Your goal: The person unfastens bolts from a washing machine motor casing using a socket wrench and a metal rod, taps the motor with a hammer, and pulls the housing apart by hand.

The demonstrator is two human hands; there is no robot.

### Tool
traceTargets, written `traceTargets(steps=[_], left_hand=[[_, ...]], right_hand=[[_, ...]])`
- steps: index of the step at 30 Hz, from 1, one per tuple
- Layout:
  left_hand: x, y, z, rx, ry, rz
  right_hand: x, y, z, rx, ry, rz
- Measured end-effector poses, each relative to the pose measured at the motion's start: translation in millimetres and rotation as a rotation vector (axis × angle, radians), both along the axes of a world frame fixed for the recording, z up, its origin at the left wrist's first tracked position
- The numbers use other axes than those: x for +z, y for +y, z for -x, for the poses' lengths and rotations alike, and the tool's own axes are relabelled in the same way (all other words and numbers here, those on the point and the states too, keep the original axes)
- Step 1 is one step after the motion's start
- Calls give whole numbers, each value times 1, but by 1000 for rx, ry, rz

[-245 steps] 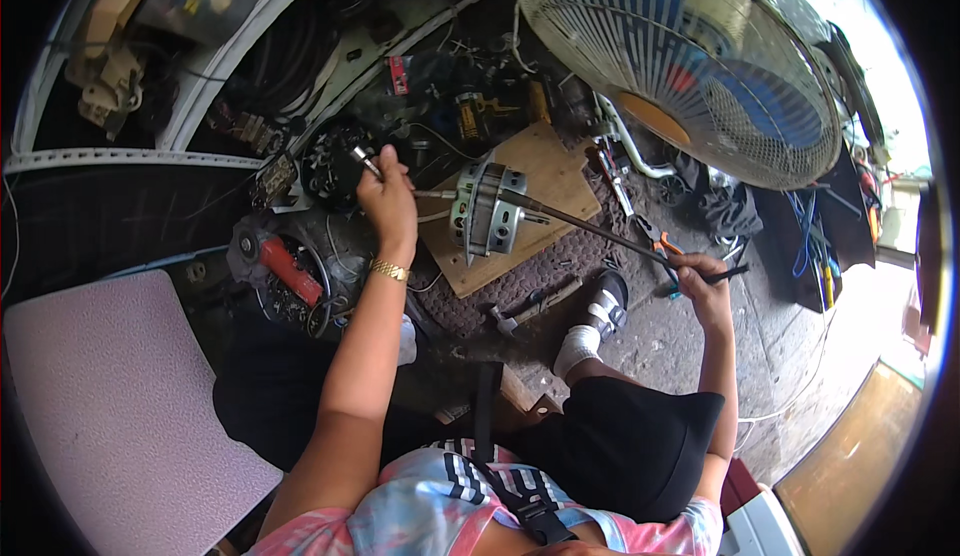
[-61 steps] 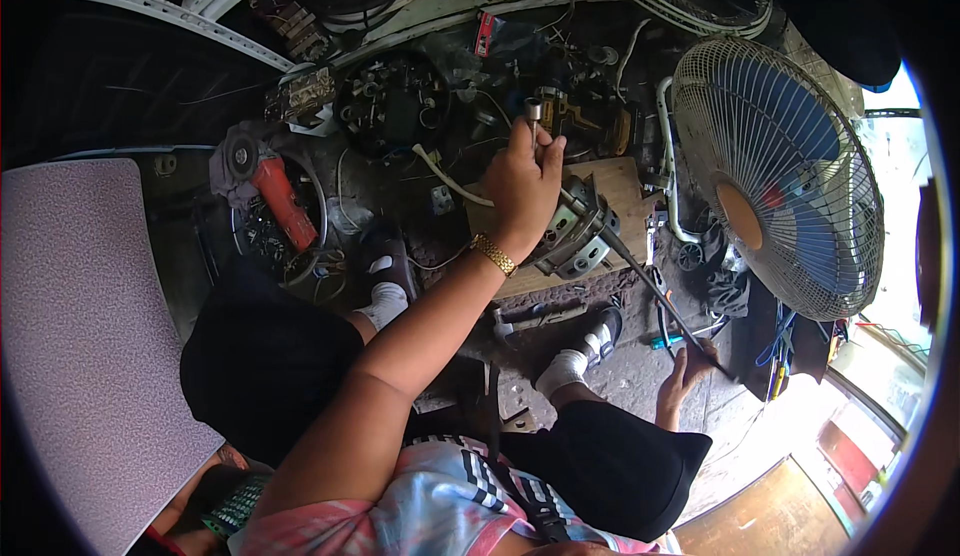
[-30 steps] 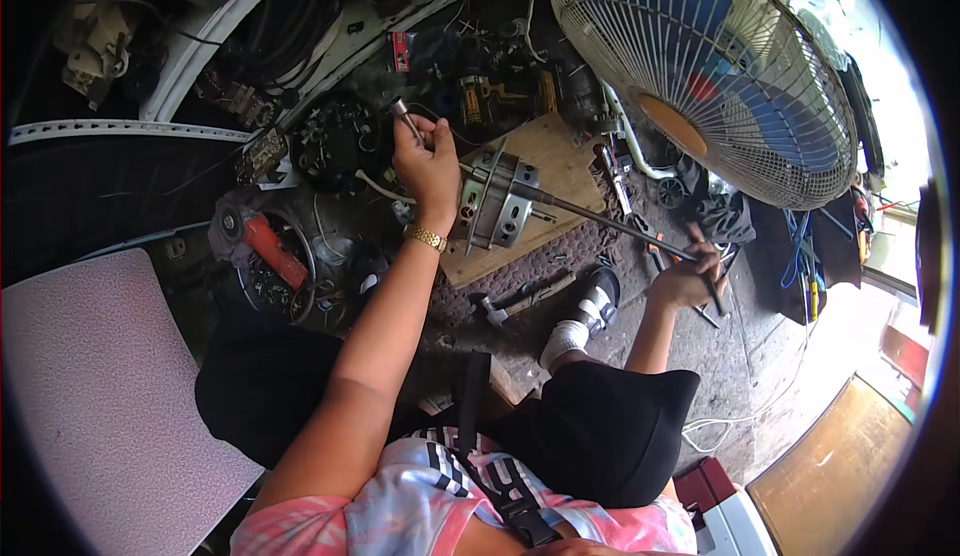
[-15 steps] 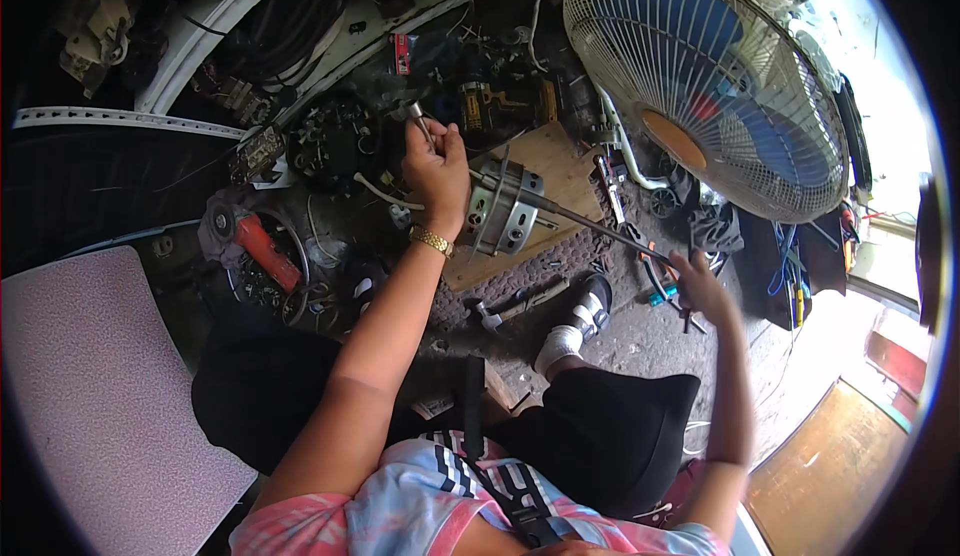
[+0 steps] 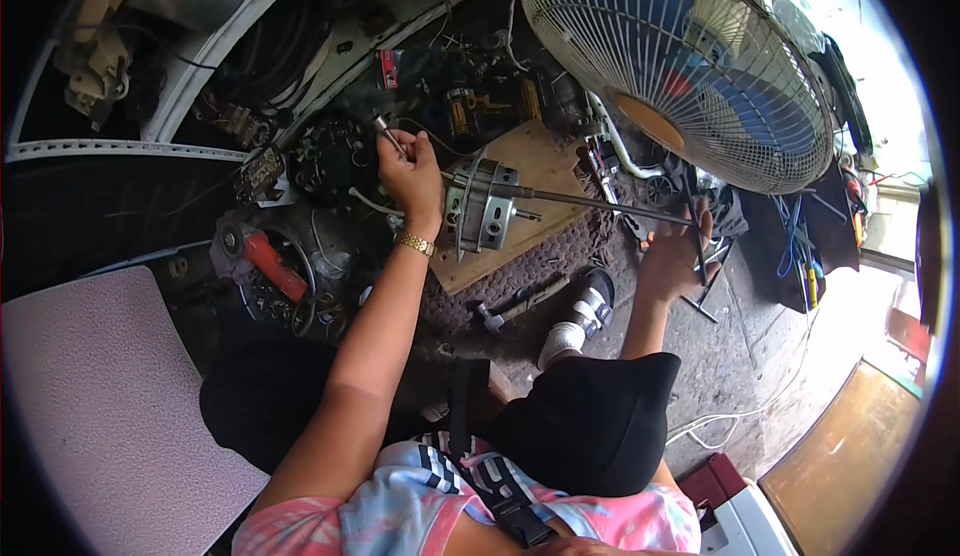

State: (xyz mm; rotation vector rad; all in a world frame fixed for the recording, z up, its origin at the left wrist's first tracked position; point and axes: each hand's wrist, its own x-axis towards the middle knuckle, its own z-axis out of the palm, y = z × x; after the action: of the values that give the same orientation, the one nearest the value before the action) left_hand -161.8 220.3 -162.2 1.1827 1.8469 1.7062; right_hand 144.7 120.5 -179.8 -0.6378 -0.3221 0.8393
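Observation:
A round metal motor-like part point(image 5: 482, 206) with flanged plates and slotted brackets is over a wooden board point(image 5: 545, 159). My left hand point(image 5: 408, 178) is beside it, fingers closed on a small shiny metal socket-like piece point(image 5: 388, 136) pointing up and away. A long-shafted T-handle wrench point(image 5: 590, 202) reaches from the motor part toward my right; its far end meets the part. My right hand point(image 5: 675, 254) is closed around its dark crossbar. Whether my left palm also steadies the motor part cannot be told.
A large caged fan point(image 5: 680, 76) leans over the far right. A hammer point(image 5: 520, 304) lies by my sandalled foot point(image 5: 594, 301). A red angle grinder point(image 5: 272, 264) is on the left, a yellow-black drill point(image 5: 475, 111) beyond the board. A pink-topped padded surface point(image 5: 110, 396) stands near left.
My right hand and the wrench's crossbar have turned, the hand now nearer below the bar with its forearm drawn in. The view has shifted slightly; my left hand keeps its hold.

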Motion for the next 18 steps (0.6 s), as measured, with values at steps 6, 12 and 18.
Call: traceTargets(steps=[6, 12, 18], left_hand=[[2, 0, -8, 15, 88, 8], [7, -2, -3, 27, 86, 81], [6, -1, -6, 7, -14, 93]], right_hand=[[-13, -6, -36, -199, -616, 225], [19, -6, 9, -454, -616, 324], [19, -16, -10, -449, -1142, 536]])
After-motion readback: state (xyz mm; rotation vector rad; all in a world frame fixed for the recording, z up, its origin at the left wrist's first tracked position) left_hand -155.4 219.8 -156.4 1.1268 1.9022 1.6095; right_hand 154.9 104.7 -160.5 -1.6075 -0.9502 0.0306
